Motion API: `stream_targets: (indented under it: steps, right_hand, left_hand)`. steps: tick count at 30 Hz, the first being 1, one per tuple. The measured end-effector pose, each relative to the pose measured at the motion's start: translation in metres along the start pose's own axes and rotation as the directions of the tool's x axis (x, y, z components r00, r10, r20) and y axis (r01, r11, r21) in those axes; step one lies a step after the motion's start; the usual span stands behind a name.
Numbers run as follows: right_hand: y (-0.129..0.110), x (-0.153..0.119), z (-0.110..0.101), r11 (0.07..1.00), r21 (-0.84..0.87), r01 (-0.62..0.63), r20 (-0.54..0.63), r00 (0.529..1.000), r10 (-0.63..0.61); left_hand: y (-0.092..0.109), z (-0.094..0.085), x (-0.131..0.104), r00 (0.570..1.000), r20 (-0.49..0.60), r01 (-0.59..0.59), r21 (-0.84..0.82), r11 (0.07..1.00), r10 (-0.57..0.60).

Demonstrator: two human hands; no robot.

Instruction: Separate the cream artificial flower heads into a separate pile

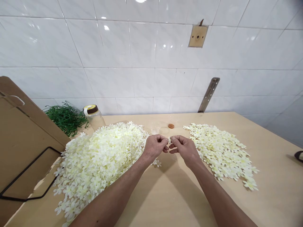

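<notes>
My left hand (156, 145) and my right hand (184, 148) meet above the middle of the table, fingertips nearly touching. Between them is a small pale artificial flower (169, 140), pinched by both hands; the fingers cover most of it. Left of my hands rises a large heap of white and cream artificial flowers (101, 157), partly behind my left forearm. To the right lies a flatter spread of similar flowers (220, 148). A few loose blossoms (157, 163) rest just below my left wrist.
A clear bottle with a brown and yellow lid (91, 109) stands behind the heap, beside green artificial foliage (66, 116). A cardboard box (28, 138) and a black wire frame (26, 199) are at left. A small brown disc (170, 125) lies near the tiled wall (142, 82).
</notes>
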State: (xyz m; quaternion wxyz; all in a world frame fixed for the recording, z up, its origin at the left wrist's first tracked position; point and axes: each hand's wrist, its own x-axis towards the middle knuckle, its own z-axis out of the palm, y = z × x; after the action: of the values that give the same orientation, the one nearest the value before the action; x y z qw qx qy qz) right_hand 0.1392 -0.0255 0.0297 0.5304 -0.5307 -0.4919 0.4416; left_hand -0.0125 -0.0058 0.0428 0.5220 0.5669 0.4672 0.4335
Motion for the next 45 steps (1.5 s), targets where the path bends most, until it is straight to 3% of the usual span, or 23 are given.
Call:
stream_targets:
  steps: [5, 9, 16, 21, 27, 35, 40, 45]
  right_hand:
    - [-0.006, 0.003, -0.006, 0.946, 0.198, -0.255, 0.190, 0.957, 0.219]
    - [-0.010, 0.001, -0.009, 0.909, 0.268, -0.319, 0.323, 0.919, 0.227]
    - [-0.009, 0.000, -0.006, 0.965, 0.163, -0.204, 0.194, 0.966, 0.171]
    - [-0.006, 0.001, -0.005, 0.978, 0.126, -0.169, 0.163, 0.976, 0.147]
    - [-0.005, -0.001, -0.004, 0.978, 0.112, -0.174, 0.217, 0.965, 0.147]
    - [-0.003, -0.002, -0.001, 0.982, 0.123, -0.141, 0.221, 0.969, 0.111]
    - [0.000, -0.002, 0.000, 0.997, 0.020, -0.078, 0.186, 0.980, 0.073]
    - [-0.005, -0.003, 0.002, 0.990, 0.034, -0.135, 0.193, 0.973, 0.126]
  left_hand:
    - [0.006, -0.002, -0.002, 0.999, 0.035, 0.017, -0.116, 0.993, -0.013]
    - [0.008, -0.006, -0.001, 0.991, 0.121, 0.075, -0.113, 0.991, -0.062]
    - [0.016, -0.017, 0.000, 0.982, 0.152, 0.098, 0.089, 0.991, -0.110]
    - [0.019, -0.022, 0.002, 0.985, 0.117, 0.120, 0.037, 0.992, -0.124]
    - [0.015, -0.026, 0.007, 0.985, 0.098, 0.145, -0.024, 0.989, -0.142]
    - [0.011, -0.024, 0.005, 0.967, 0.196, 0.170, -0.028, 0.985, -0.161]
    - [0.011, -0.022, 0.003, 0.939, 0.285, 0.243, -0.157, 0.957, -0.191]
    - [0.012, -0.022, 0.002, 0.900, 0.408, 0.281, -0.270, 0.921, -0.155]
